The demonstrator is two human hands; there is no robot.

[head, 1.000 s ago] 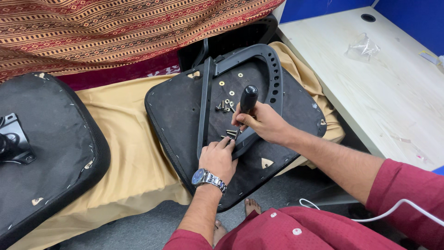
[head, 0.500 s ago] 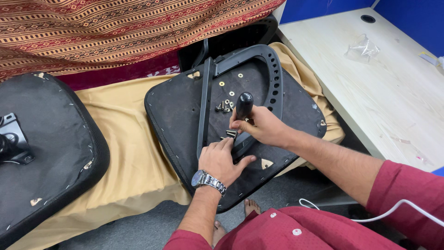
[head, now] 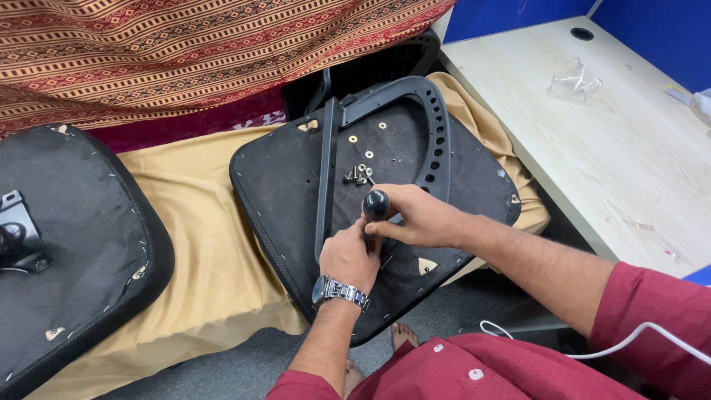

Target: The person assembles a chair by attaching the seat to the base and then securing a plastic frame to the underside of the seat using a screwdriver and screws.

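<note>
Head view looks down on an upturned black chair seat (head: pixel 296 192) lying on a tan cloth (head: pixel 207 244). A black armrest frame (head: pixel 415 111) lies across the seat's underside, its straight bar running down toward the person. The right hand (head: pixel 418 218) is closed around a screwdriver (head: pixel 375 207) with a rounded black handle, held upright near the lower end of the bar. The left hand (head: pixel 349 255), a metal wristwatch (head: pixel 339 289) on its wrist, is curled at the base of the screwdriver, fingers pressed against the seat; what it pinches cannot be made out. A small cluster of loose screws (head: pixel 358 176) lies on the seat just above the hands. A second black seat (head: pixel 67 244) rests to the left, and a pale wooden worktop (head: pixel 592 155) stands to the right, carrying a crumpled clear plastic bag (head: pixel 574 78).
</note>
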